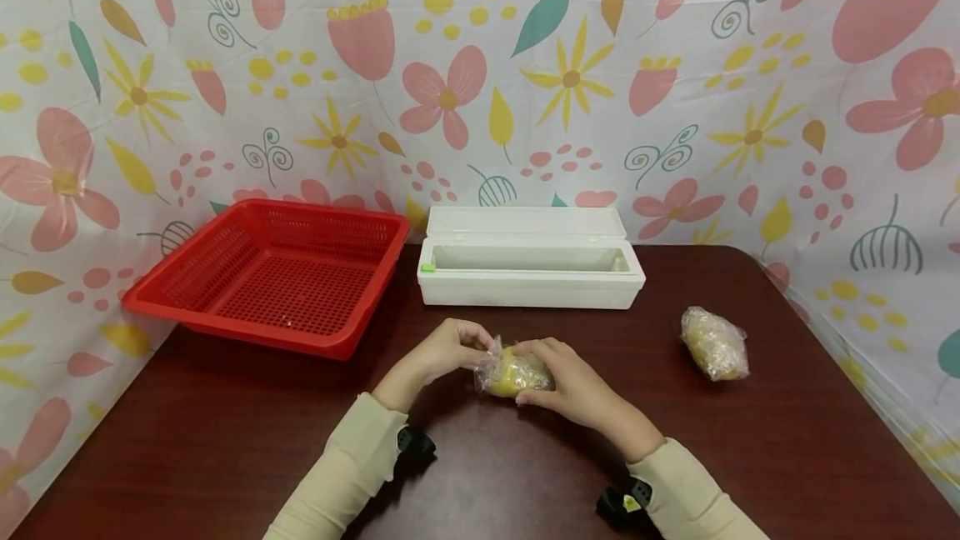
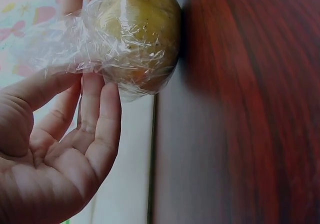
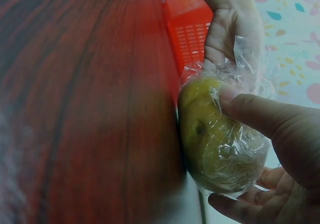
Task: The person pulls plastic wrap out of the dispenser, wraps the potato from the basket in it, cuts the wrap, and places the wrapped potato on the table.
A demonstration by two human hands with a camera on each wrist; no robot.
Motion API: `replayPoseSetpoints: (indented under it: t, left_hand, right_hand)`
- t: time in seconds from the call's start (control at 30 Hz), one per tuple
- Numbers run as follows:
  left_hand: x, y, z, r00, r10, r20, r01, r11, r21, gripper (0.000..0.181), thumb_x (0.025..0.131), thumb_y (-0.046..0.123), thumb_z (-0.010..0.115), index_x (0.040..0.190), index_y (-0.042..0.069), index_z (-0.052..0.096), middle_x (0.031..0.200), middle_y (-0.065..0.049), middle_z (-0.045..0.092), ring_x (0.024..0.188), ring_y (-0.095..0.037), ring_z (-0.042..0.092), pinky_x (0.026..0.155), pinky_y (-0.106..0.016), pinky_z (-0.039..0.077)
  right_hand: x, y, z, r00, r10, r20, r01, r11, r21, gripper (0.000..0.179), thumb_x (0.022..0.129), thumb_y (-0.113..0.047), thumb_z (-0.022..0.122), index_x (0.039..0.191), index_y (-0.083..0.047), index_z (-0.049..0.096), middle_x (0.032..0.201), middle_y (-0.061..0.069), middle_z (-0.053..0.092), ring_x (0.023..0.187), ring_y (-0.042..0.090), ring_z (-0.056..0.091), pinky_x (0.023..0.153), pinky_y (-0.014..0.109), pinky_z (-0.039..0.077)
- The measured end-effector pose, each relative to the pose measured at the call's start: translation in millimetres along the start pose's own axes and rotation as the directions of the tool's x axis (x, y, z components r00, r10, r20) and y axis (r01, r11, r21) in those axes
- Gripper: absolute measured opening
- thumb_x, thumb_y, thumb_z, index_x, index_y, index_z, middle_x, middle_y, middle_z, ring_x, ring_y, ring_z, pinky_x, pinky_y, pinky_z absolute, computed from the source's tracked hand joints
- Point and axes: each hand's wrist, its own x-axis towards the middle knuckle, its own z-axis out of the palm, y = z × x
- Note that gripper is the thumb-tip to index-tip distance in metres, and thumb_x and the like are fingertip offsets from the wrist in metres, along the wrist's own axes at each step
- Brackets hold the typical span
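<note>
A plump yellow fruit [image 1: 512, 377], mottled with dark spots in the right wrist view, lies on the table in clear plastic wrap [image 2: 75, 42]. My right hand [image 1: 573, 386] holds it from the right, thumb on the near side and fingers round the far side. At its left end my left hand [image 1: 450, 354] pinches a loose, bunched flap of the wrap between thumb and fingers. In the left wrist view this flap sticks out past the fingertips. Farther right rests a second wrapped yellowish piece [image 1: 715, 344], untouched.
Behind the hands stands a white cling film box [image 1: 528, 294] with its lid raised and a green tab at its left. A red plastic basket [image 1: 337, 342] sits at the back left. A flowered curtain [image 1: 480, 65] hangs behind the dark wooden table [image 1: 495, 473].
</note>
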Motion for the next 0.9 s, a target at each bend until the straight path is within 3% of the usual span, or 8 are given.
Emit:
replayPoseSetpoints:
  t: [0.43, 0.7, 0.9]
  left_hand:
    - [3.3, -7.4, -2.1, 0.996, 0.083, 0.039, -0.085, 0.995, 0.047, 0.02, 0.073, -0.012, 0.065, 0.092, -0.014, 0.06, 0.082, -0.004, 0.065, 0.078, -0.01, 0.061, 0.07, -0.023, 0.052]
    - [4.0, -6.3, 1.2, 0.997, 0.076, 0.015, -0.076, 0.995, 0.059, 0.018, 0.075, -0.008, 0.07, 0.091, -0.012, 0.061, 0.082, -0.01, 0.066, 0.074, -0.006, 0.059, 0.066, -0.021, 0.05]
    - [4.1, -6.3, 2.8, 0.998, 0.065, -0.006, -0.065, 0.996, 0.066, 0.015, 0.078, -0.006, 0.068, 0.09, -0.012, 0.061, 0.079, -0.005, 0.064, 0.071, -0.005, 0.056, 0.062, -0.02, 0.048]
  right_hand:
    - [-0.1, -1.5, 0.4, 1.0, -0.003, -0.03, 0.002, 1.0, -0.026, 0.053, 0.07, -0.026, 0.083, 0.113, -0.015, 0.053, 0.113, 0.007, 0.061, 0.097, 0.022, 0.055, 0.078, 0.038, 0.046]
    - [0.3, 0.6, 2.4, 0.999, -0.026, -0.04, 0.026, 1.0, -0.006, 0.049, 0.072, -0.023, 0.082, 0.11, -0.014, 0.053, 0.112, 0.008, 0.06, 0.099, 0.024, 0.054, 0.079, 0.04, 0.046]
    - [0.6, 1.4, 2.9, 1.0, -0.02, -0.024, 0.02, 0.999, 0.032, 0.046, 0.075, -0.022, 0.08, 0.113, -0.015, 0.055, 0.116, 0.009, 0.059, 0.105, 0.028, 0.053, 0.084, 0.044, 0.046]
